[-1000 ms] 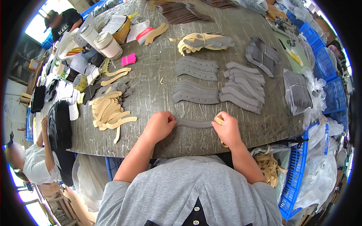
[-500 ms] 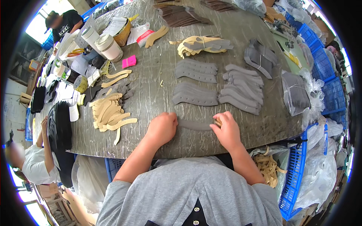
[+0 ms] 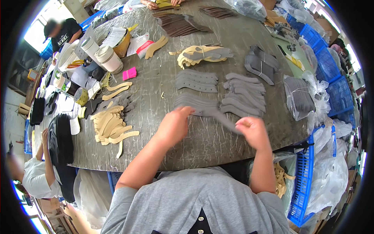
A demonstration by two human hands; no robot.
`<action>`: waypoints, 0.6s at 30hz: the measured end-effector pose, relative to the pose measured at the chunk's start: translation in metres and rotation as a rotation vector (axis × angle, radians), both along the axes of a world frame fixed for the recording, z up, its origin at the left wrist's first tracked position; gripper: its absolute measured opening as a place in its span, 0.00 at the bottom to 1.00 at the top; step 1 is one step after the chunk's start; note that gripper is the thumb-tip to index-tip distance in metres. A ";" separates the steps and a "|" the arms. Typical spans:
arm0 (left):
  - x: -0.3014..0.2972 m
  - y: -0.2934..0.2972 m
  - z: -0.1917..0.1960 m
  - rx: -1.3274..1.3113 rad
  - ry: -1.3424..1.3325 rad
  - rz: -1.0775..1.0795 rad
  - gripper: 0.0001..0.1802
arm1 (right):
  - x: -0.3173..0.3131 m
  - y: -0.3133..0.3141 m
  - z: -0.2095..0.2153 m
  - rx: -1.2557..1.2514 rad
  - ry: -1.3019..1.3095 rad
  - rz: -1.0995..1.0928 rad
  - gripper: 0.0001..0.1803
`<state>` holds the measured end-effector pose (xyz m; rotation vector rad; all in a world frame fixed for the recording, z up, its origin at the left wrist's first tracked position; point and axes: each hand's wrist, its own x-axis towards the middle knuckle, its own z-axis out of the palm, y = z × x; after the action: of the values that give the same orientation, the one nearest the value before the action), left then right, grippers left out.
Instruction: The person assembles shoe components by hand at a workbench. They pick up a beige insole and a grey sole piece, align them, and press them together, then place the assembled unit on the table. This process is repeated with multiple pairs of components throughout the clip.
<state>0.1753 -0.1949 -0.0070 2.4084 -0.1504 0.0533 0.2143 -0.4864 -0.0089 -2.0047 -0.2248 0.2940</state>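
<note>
A grey curved strip [image 3: 224, 120], smeared by motion, runs slantwise from the front of a row of grey strips to my right hand [image 3: 252, 132], whose fingers pinch its near end. My left hand [image 3: 173, 124] is curled, its fingertips at the front left edge of that overlapping row of grey strips [image 3: 194, 102]; what they grip, if anything, is hidden. Just right of that row lies another fanned stack of grey strips [image 3: 242, 95]. Farther back is a shorter row of grey strips with small holes [image 3: 197, 80].
Cream strips [image 3: 109, 125] lie heaped at left, near a pink pad [image 3: 129, 73] and white containers [image 3: 109, 58]. A tied cream-and-grey bundle [image 3: 202, 54] and a bagged grey bundle [image 3: 299, 93] lie farther off. Blue baskets [image 3: 302, 183] flank the table; other people sit at left.
Both hands have moved forward, the right one also rightward, swinging the grey strip from lying level between them to a slant. Another person's hands have come into view at the far edge.
</note>
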 end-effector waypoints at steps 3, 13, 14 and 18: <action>0.022 -0.003 -0.009 0.337 0.020 -0.089 0.22 | 0.036 -0.036 -0.004 -0.418 -0.231 -0.131 0.07; -0.043 -0.005 -0.001 0.301 0.055 -0.198 0.34 | -0.035 0.052 0.011 -0.014 -0.222 0.123 0.07; -0.046 -0.013 0.010 0.212 -0.080 -0.213 0.36 | -0.041 0.067 0.005 0.133 -0.156 0.199 0.07; -0.047 -0.023 0.025 0.103 -0.329 -0.263 0.47 | -0.049 0.105 0.001 0.506 0.104 0.368 0.09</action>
<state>0.1279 -0.2182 0.0180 2.4443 -0.6336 0.3273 0.1655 -0.3817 -0.0076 -1.4366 -0.5475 0.5165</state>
